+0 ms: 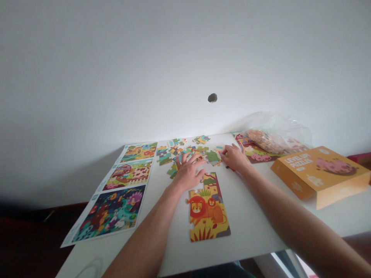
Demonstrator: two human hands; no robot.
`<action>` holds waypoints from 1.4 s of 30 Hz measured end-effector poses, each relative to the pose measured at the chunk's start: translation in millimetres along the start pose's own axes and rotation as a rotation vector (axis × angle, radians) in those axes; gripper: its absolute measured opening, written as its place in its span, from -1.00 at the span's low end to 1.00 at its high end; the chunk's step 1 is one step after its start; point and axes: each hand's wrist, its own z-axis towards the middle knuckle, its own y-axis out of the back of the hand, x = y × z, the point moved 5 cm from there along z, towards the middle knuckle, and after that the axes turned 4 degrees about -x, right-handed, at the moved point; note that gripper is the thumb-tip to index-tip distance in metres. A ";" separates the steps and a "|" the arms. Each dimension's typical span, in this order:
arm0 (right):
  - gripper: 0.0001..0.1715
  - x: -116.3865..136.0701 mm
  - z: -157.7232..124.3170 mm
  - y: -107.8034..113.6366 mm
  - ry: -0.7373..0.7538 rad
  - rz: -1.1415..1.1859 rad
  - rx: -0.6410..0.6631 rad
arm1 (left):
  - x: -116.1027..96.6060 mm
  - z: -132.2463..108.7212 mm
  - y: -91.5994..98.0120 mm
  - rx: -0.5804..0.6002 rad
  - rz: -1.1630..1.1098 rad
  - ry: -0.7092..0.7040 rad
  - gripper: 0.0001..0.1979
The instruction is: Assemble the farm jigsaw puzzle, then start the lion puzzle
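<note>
Loose puzzle pieces lie in a spread pile on the white table. My left hand rests over the near side of the pile, its fingers spread on the pieces. At the pile's right edge is my right hand, fingers bent together; what they hold, if anything, is too small to tell. Nearer to me lies a joined puzzle section with two lions on yellow, its right edge straight and its left edge uneven.
A sheet with three printed pictures lies at the left. On the right are an orange puzzle box, a clear plastic bag of pieces and a farm picture. Behind the table stands a white wall with a hole.
</note>
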 end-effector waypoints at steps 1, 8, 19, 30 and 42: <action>-0.81 -0.3 0.4 -0.6 -0.007 0.010 0.007 | -3.7 -0.5 1.1 0.014 -0.022 -0.041 -0.66; -0.58 -3.8 1.4 -0.8 -0.023 -0.004 -0.010 | -21.5 -7.0 -2.4 0.178 -0.157 -0.261 -0.61; -0.43 -13.3 2.3 0.5 -0.104 -0.036 -0.114 | -6.7 -5.7 -11.7 0.142 -0.093 -0.149 -0.46; -0.55 12.5 -4.5 12.0 0.165 0.131 -0.260 | 1.0 -0.4 -11.6 0.095 -0.031 -0.020 0.21; -0.61 15.4 -7.9 28.7 0.227 0.229 -0.440 | 2.1 -5.0 -17.8 0.128 -0.035 -0.073 -0.14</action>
